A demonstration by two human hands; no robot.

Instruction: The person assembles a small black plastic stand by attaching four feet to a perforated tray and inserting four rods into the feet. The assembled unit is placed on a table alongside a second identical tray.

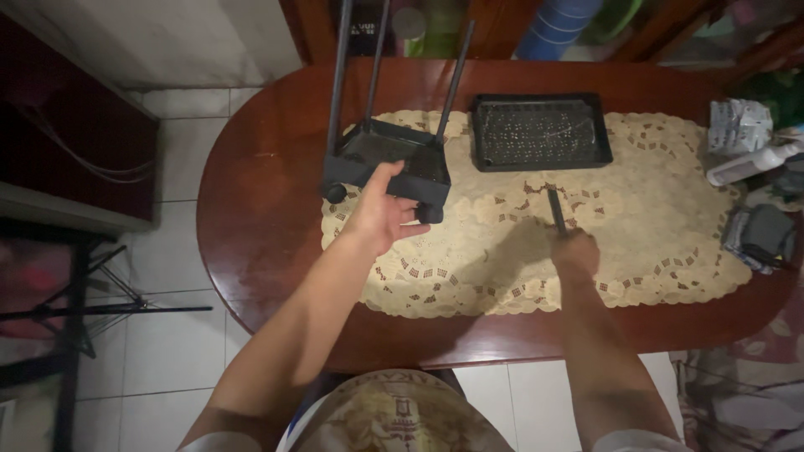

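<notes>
The black plastic router base with three upright antennas (387, 159) is being gripped at its near edge by the left hand (383, 213), fingers curling around it, above the cream lace cloth (636, 243) on the oval brown wooden desk (251, 218). Right of the router, the right hand (576, 251) is closing around a thin dark tool (556, 209). Behind that tool, the black perforated cover (540, 131) is lying flat.

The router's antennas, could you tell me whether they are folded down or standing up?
Standing up: three antennas rise from the black router held by the left hand.
</notes>
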